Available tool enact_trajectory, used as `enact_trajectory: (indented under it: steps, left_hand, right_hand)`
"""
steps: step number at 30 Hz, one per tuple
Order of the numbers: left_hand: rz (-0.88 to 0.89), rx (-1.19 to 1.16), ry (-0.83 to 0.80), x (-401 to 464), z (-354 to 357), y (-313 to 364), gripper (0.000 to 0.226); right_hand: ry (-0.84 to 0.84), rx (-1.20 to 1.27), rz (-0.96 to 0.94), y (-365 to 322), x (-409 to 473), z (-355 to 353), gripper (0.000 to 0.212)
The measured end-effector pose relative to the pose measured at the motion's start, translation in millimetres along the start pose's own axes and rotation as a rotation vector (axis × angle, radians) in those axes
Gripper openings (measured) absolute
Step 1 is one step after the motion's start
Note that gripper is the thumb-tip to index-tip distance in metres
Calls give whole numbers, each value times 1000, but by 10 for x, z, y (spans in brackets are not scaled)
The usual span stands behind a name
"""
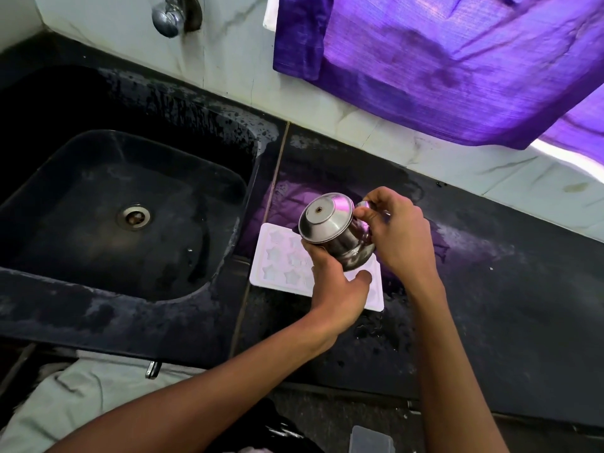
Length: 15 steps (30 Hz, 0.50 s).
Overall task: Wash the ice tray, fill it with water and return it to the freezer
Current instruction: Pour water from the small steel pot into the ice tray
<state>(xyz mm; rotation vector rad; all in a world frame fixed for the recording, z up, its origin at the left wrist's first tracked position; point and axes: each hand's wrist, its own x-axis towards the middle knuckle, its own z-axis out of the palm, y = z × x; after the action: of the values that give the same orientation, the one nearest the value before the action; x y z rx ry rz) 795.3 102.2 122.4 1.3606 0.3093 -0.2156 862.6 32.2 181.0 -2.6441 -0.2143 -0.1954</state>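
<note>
One head-worn wide-angle view looks steeply down and forward, close over the dark worktop (490, 289). The sink (130, 197) lies left, the wall beyond it

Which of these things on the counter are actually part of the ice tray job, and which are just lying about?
In use:
- white ice tray
- steel pot, tipped over the tray
- left hand and right hand, both holding the pot

Lying about:
- purple cloth
- clear plastic box
- sink
- tap
</note>
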Motion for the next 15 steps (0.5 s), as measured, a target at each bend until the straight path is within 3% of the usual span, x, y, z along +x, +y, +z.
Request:
enact_trajectory:
  steps: [15]
  left_hand:
    - [-32, -24, -73, -106, -19, -38, 82]
  right_hand:
    - [-20, -91, -11, -16, -56, -5, 12]
